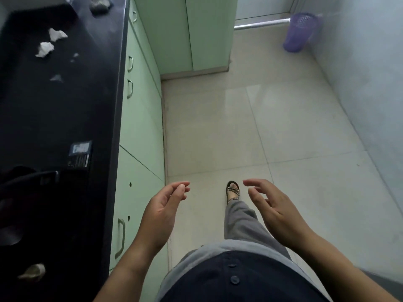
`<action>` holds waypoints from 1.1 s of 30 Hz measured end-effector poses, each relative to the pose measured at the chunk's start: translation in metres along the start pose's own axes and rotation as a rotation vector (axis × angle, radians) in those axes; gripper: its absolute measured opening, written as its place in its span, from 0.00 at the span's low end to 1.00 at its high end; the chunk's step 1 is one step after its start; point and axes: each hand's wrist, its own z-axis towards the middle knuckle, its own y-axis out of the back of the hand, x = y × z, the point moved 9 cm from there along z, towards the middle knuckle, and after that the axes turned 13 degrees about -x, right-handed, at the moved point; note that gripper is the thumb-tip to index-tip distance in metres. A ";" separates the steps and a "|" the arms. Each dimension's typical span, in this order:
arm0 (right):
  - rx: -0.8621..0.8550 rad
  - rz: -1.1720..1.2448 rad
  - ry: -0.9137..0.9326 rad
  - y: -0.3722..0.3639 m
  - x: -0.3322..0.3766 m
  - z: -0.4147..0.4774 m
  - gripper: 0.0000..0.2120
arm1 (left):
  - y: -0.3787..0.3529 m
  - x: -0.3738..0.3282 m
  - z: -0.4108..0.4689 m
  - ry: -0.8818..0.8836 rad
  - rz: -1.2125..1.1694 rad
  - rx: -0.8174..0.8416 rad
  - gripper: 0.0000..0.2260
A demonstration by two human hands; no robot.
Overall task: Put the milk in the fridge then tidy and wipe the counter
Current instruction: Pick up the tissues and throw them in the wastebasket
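Facing the counter [65, 110], I hold left hand [162, 211] and right hand [274, 211] empty, fingers loose; tissues [45, 49] lie far left, nearer my left.

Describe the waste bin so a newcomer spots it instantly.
Follow the pale tiled floor to its far right corner, against the grey wall. The waste bin stands there, at the end of a metal rail. It is the only purple item, with perforated sides.

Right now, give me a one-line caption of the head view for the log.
Empty and open, left hand and right hand hover beside the dark counter strewn with crumpled tissues.
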 end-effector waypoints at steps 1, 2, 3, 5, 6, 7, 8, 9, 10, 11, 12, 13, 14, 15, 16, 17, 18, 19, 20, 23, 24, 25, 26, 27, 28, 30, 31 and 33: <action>0.008 -0.004 0.009 -0.001 0.003 0.023 0.22 | -0.005 -0.007 0.018 -0.002 0.003 -0.006 0.24; 0.019 -0.013 0.021 -0.002 0.007 0.049 0.22 | -0.010 -0.015 0.038 -0.005 0.006 -0.011 0.24; 0.029 -0.023 0.035 -0.002 0.012 0.076 0.23 | -0.016 -0.025 0.059 -0.007 0.009 -0.018 0.24; 0.043 -0.035 0.070 0.004 0.027 0.130 0.24 | -0.028 -0.048 0.100 -0.014 0.005 -0.032 0.23; 0.048 -0.038 0.091 0.007 0.035 0.156 0.23 | -0.033 -0.061 0.119 -0.019 -0.001 -0.034 0.23; 0.053 -0.045 0.114 0.011 0.044 0.180 0.23 | -0.039 -0.075 0.138 -0.028 -0.002 -0.031 0.23; 0.060 -0.054 0.139 0.013 0.051 0.203 0.22 | -0.044 -0.089 0.156 -0.043 -0.002 -0.027 0.22; 0.073 -0.063 0.163 0.013 0.058 0.225 0.22 | -0.047 -0.104 0.174 -0.057 -0.009 -0.028 0.22; 0.092 -0.069 0.182 0.010 0.065 0.247 0.22 | -0.048 -0.116 0.192 -0.065 -0.028 -0.043 0.22; 0.120 -0.073 0.199 0.004 0.072 0.267 0.22 | -0.045 -0.127 0.209 -0.066 -0.054 -0.070 0.22; 0.154 -0.080 0.214 -0.005 0.079 0.286 0.23 | -0.040 -0.134 0.225 -0.063 -0.077 -0.104 0.22; 0.189 -0.088 0.227 -0.017 0.087 0.304 0.23 | -0.032 -0.139 0.239 -0.056 -0.092 -0.137 0.22; 0.223 -0.095 0.242 -0.029 0.094 0.321 0.24 | -0.024 -0.141 0.252 -0.045 -0.102 -0.167 0.22; 0.257 -0.100 0.260 -0.043 0.103 0.337 0.24 | -0.015 -0.140 0.266 -0.031 -0.111 -0.198 0.22; 0.292 -0.101 0.278 -0.058 0.110 0.353 0.24 | -0.005 -0.138 0.279 -0.013 -0.121 -0.230 0.21; 0.327 -0.102 0.295 -0.074 0.118 0.368 0.23 | 0.005 -0.133 0.292 0.012 -0.134 -0.266 0.21; 0.362 -0.103 0.312 -0.090 0.125 0.384 0.23 | 0.015 -0.127 0.305 0.039 -0.151 -0.303 0.21; 0.397 -0.106 0.331 -0.107 0.132 0.400 0.22 | 0.026 -0.120 0.320 0.066 -0.169 -0.338 0.21; 0.430 -0.114 0.352 -0.125 0.140 0.418 0.22 | 0.037 -0.114 0.336 0.090 -0.184 -0.370 0.20; 0.486 -0.147 0.412 -0.178 0.173 0.471 0.21 | 0.071 -0.104 0.393 0.124 -0.206 -0.440 0.15; 0.492 -0.149 0.424 -0.194 0.187 0.490 0.21 | 0.085 -0.104 0.415 0.133 -0.209 -0.458 0.13; 0.497 -0.145 0.430 -0.208 0.203 0.509 0.21 | 0.099 -0.107 0.435 0.142 -0.221 -0.475 0.12; 0.505 -0.135 0.439 -0.222 0.221 0.526 0.21 | 0.115 -0.112 0.453 0.145 -0.242 -0.492 0.12; 0.516 -0.125 0.457 -0.236 0.240 0.542 0.21 | 0.131 -0.118 0.470 0.134 -0.258 -0.513 0.12; 0.527 -0.119 0.480 -0.252 0.259 0.558 0.21 | 0.148 -0.124 0.487 0.121 -0.255 -0.537 0.13; 0.558 -0.117 0.526 -0.283 0.294 0.586 0.23 | 0.180 -0.132 0.518 0.112 -0.240 -0.589 0.13; 0.578 -0.116 0.545 -0.299 0.308 0.598 0.23 | 0.193 -0.133 0.531 0.117 -0.246 -0.614 0.12; 0.623 -0.111 0.564 -0.329 0.328 0.617 0.22 | 0.212 -0.132 0.551 0.135 -0.262 -0.649 0.14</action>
